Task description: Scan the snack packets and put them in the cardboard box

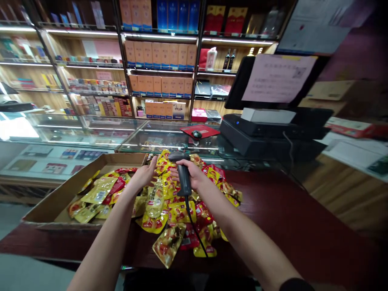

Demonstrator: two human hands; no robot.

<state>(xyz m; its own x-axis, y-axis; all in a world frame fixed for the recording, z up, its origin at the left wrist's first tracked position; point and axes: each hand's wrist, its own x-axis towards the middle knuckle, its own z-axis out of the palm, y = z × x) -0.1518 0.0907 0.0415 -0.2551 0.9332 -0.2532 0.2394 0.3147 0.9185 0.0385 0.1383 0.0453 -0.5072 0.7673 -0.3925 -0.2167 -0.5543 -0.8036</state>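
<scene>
The right hand (195, 173) has it firmly: fingers wrapped round the grip of a dark handheld scanner (184, 180), its head up top, held over the middle of the counter (260, 230)! A black cable (194, 227) drops from the grip and runs across the packets towards the near edge.

Over to the left hand (146, 176), and it's wide open, thumb up, fingers spread towards the scanner, nothing in its grasp; whether the fingertips brush the packets below, one cannot tell.

And what a heap beneath them! Shiny packets (181, 212) in yellow, red and gold, overlapping all across the middle of the counter, with one gold packet (169, 244) lying out at the front of the pile, closest to the near edge.

At the counter's left end sits a shallow, open cardboard box (45, 216), more packets tumbled together inside it, its right side hard by the heap. Beyond the far edge, a glass display case (136, 139) carries a mouse (197, 134) on a red mat (209, 130), and to the right of that stands a monitor (238, 87) with a printed sheet (274, 81) across its front.
</scene>
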